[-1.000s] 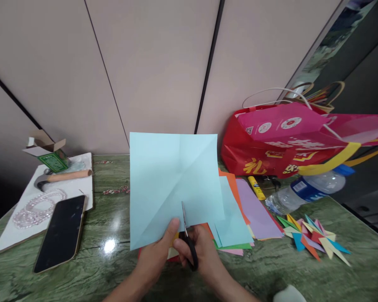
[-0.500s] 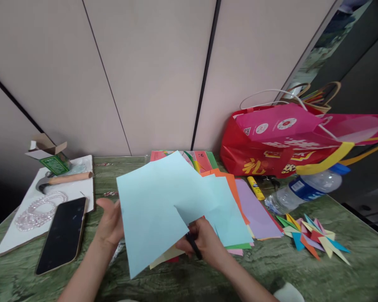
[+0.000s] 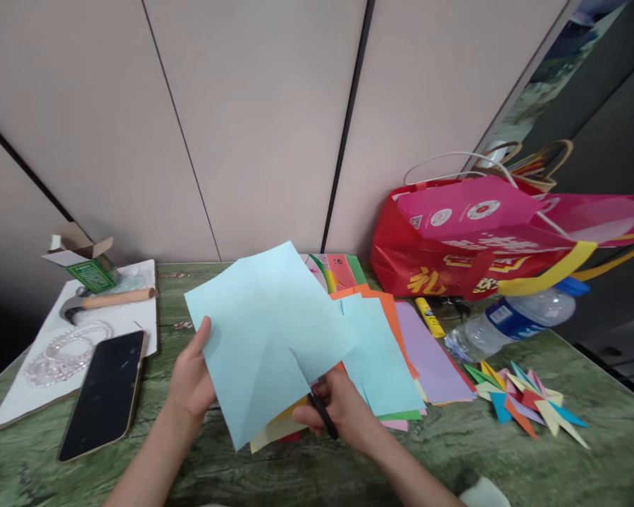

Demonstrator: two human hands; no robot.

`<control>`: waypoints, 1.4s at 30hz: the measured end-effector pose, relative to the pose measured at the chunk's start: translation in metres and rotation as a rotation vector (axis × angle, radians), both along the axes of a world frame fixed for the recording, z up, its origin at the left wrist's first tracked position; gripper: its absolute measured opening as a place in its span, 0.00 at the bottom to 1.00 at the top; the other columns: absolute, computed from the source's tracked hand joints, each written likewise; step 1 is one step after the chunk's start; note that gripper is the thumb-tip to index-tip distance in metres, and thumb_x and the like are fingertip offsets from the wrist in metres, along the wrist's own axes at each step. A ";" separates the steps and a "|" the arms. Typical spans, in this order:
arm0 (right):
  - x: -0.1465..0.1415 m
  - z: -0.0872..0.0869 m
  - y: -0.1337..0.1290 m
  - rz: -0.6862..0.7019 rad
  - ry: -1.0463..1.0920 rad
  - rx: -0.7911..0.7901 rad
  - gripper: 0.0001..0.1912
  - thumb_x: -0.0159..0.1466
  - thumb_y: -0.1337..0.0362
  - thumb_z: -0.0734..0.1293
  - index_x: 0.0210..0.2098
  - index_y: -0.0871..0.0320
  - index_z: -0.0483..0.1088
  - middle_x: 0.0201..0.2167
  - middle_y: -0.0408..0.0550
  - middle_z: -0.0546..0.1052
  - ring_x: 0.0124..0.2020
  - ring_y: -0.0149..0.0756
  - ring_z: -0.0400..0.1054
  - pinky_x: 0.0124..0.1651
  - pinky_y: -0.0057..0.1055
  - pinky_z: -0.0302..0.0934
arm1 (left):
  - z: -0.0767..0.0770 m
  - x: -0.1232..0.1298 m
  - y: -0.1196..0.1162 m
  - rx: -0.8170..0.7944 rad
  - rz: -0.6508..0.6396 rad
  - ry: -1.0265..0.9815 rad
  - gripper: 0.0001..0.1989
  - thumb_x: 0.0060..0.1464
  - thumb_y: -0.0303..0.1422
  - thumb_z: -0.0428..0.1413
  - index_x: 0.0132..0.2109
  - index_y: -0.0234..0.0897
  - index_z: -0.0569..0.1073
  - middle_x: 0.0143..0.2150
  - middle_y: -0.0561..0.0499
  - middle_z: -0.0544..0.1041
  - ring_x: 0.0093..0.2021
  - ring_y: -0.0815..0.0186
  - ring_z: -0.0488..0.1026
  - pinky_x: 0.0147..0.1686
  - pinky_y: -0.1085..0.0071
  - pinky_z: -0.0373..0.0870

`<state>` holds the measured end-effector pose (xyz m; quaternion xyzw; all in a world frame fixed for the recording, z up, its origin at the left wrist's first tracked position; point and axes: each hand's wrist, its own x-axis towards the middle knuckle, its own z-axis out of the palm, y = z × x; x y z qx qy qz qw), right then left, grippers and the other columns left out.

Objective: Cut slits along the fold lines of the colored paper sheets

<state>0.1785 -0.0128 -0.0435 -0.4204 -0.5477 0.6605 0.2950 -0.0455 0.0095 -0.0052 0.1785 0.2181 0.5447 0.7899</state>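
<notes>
My left hand [image 3: 194, 373] grips the left edge of a light-blue sheet of paper [image 3: 264, 324], thumb on top and fingers behind it. The sheet is tilted above the table, with faint creases and a slit running in from its lower right edge. My right hand [image 3: 341, 408] is closed on black-handled scissors [image 3: 323, 414] at the open end of that slit; the blades are mostly hidden by the paper. Just right of and behind my right hand lies another light-blue sheet [image 3: 383, 359] on a pile of coloured paper, with a slit in its lower edge.
A phone [image 3: 104, 394], bead strands [image 3: 66, 352], a wooden-handled tool [image 3: 116, 299] and a green box [image 3: 92, 271] sit left. To the right are purple paper [image 3: 433, 359], a glue stick [image 3: 430, 317], a water bottle [image 3: 512, 320], folded paper stars [image 3: 523, 401] and a red bag [image 3: 427, 239].
My left hand, previously spread beside the sheet, has closed on its left edge. The sheet has turned and shifted slightly left and up. The scissors stay in my right hand.
</notes>
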 end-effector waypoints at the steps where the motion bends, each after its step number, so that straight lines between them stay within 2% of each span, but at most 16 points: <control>1: 0.000 0.000 0.000 0.005 0.021 -0.001 0.22 0.45 0.62 0.74 0.35 0.59 0.62 0.13 0.34 0.66 0.12 0.26 0.59 0.14 0.21 0.51 | 0.000 0.001 -0.001 -0.001 0.030 0.012 0.12 0.45 0.37 0.60 0.37 0.37 0.79 0.36 0.52 0.82 0.35 0.60 0.79 0.39 0.74 0.74; 3: 0.000 0.001 0.000 0.022 0.079 0.009 0.27 0.45 0.61 0.74 0.40 0.59 0.61 0.16 0.35 0.68 0.14 0.26 0.59 0.16 0.22 0.53 | 0.000 0.004 -0.004 -0.001 0.104 0.073 0.12 0.39 0.37 0.63 0.35 0.39 0.80 0.34 0.53 0.82 0.33 0.60 0.79 0.36 0.75 0.75; 5: 0.000 0.002 0.001 0.029 0.111 0.035 0.29 0.45 0.60 0.74 0.44 0.58 0.61 0.19 0.36 0.68 0.15 0.27 0.60 0.17 0.23 0.54 | 0.000 0.009 -0.008 -0.014 0.162 0.199 0.13 0.35 0.32 0.66 0.33 0.40 0.79 0.32 0.53 0.83 0.31 0.60 0.79 0.33 0.74 0.76; 8: 0.003 0.007 0.002 0.047 0.141 0.041 0.29 0.46 0.58 0.74 0.44 0.58 0.63 0.21 0.38 0.69 0.19 0.27 0.61 0.21 0.24 0.56 | 0.001 0.013 -0.012 -0.099 0.164 0.426 0.25 0.33 0.23 0.66 0.43 0.38 0.77 0.33 0.49 0.83 0.32 0.58 0.79 0.30 0.72 0.77; 11: 0.009 0.012 0.005 0.145 0.200 -0.024 0.29 0.45 0.58 0.74 0.43 0.59 0.66 0.23 0.40 0.70 0.22 0.28 0.62 0.24 0.24 0.57 | 0.003 0.007 -0.011 -0.140 0.183 0.536 0.30 0.32 0.22 0.66 0.48 0.38 0.74 0.33 0.48 0.83 0.32 0.57 0.79 0.31 0.70 0.76; 13: 0.013 0.016 0.007 0.217 0.205 -0.090 0.27 0.44 0.57 0.75 0.42 0.60 0.68 0.22 0.40 0.71 0.22 0.29 0.63 0.25 0.24 0.57 | 0.004 0.000 -0.009 -0.138 0.202 0.596 0.29 0.32 0.21 0.66 0.47 0.38 0.74 0.33 0.48 0.83 0.32 0.58 0.79 0.31 0.70 0.76; 16: 0.016 0.019 0.007 0.266 0.188 -0.145 0.24 0.45 0.56 0.74 0.38 0.60 0.70 0.20 0.39 0.71 0.21 0.29 0.63 0.26 0.24 0.57 | 0.006 -0.008 -0.007 -0.134 0.152 0.663 0.20 0.33 0.22 0.66 0.39 0.34 0.77 0.34 0.45 0.82 0.32 0.57 0.78 0.30 0.70 0.76; 19: 0.012 0.020 0.004 0.268 0.205 -0.131 0.23 0.46 0.53 0.73 0.38 0.58 0.69 0.20 0.38 0.70 0.22 0.30 0.63 0.27 0.26 0.58 | 0.008 -0.007 -0.005 -0.124 0.100 0.681 0.15 0.33 0.23 0.66 0.34 0.34 0.78 0.35 0.44 0.82 0.32 0.56 0.78 0.31 0.69 0.76; 23: 0.004 0.015 0.003 0.140 0.284 -0.035 0.20 0.49 0.54 0.72 0.36 0.58 0.67 0.28 0.42 0.72 0.28 0.33 0.65 0.31 0.27 0.58 | 0.010 0.002 -0.004 -0.102 0.071 0.623 0.14 0.38 0.27 0.65 0.37 0.35 0.77 0.36 0.45 0.82 0.33 0.57 0.78 0.34 0.68 0.75; 27: 0.000 0.009 0.002 0.033 0.289 0.049 0.18 0.50 0.59 0.72 0.36 0.57 0.66 0.32 0.44 0.73 0.31 0.35 0.66 0.32 0.27 0.58 | 0.011 0.013 -0.009 -0.058 0.046 0.538 0.19 0.35 0.34 0.66 0.39 0.35 0.75 0.37 0.44 0.82 0.35 0.54 0.78 0.32 0.68 0.75; 30: -0.003 0.009 0.002 -0.036 0.262 0.108 0.17 0.50 0.61 0.71 0.38 0.56 0.67 0.33 0.45 0.73 0.34 0.38 0.67 0.34 0.29 0.60 | 0.015 0.024 -0.016 -0.072 0.021 0.541 0.21 0.35 0.33 0.66 0.41 0.37 0.74 0.38 0.45 0.82 0.38 0.52 0.77 0.31 0.68 0.75; 33: -0.005 0.010 0.000 -0.138 0.165 0.242 0.18 0.51 0.65 0.70 0.42 0.54 0.67 0.37 0.47 0.74 0.37 0.41 0.67 0.41 0.32 0.61 | 0.021 0.034 -0.020 -0.096 0.014 0.595 0.17 0.40 0.29 0.64 0.41 0.36 0.74 0.39 0.45 0.81 0.39 0.53 0.77 0.33 0.67 0.75; 36: -0.004 0.009 -0.001 -0.252 -0.062 0.422 0.15 0.49 0.69 0.69 0.38 0.55 0.70 0.33 0.47 0.75 0.35 0.41 0.67 0.40 0.33 0.61 | 0.025 0.034 -0.019 -0.089 0.026 0.609 0.18 0.40 0.26 0.64 0.43 0.36 0.74 0.41 0.44 0.81 0.40 0.53 0.77 0.37 0.64 0.75; 39: -0.001 0.005 0.000 -0.202 -0.248 0.454 0.06 0.50 0.69 0.67 0.30 0.58 0.71 0.25 0.45 0.73 0.28 0.38 0.66 0.32 0.31 0.60 | 0.026 0.026 -0.015 -0.088 0.056 0.587 0.19 0.41 0.26 0.63 0.44 0.36 0.74 0.41 0.44 0.81 0.39 0.53 0.77 0.38 0.63 0.75; 42: 0.007 0.004 0.004 -0.047 -0.272 0.368 0.07 0.50 0.70 0.66 0.30 0.59 0.70 0.24 0.43 0.72 0.26 0.35 0.65 0.29 0.28 0.59 | 0.027 0.017 -0.011 -0.084 0.144 0.601 0.18 0.40 0.26 0.64 0.42 0.35 0.76 0.39 0.44 0.81 0.38 0.53 0.78 0.37 0.63 0.76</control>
